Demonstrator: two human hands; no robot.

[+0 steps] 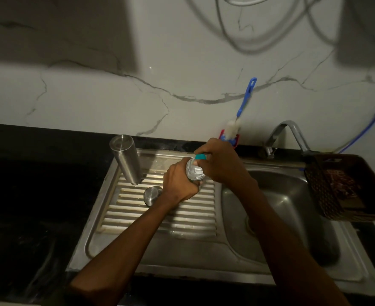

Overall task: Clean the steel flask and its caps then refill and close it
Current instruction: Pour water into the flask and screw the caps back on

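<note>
Steel flask (125, 161) upside down on my sink's ribbed drainboard (138, 208), steel cap (151, 195) just beside it, my left hand (180, 182) gripping a clear bottle (195, 172), right hand (217, 161) curled round its teal top (201, 156), black counter (27, 195), marble-veined wall (116, 96), bottle brush (240, 111) behind, tap (287, 134), brown basket (341, 186) at the basin's right.

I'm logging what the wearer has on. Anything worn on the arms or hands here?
Nothing shows. Both forearms are bare as far as the bottom edge of the picture: no sleeves, gloves or watch. No rings are visible on the left hand or right hand, though the dim light hides fine detail.
</note>
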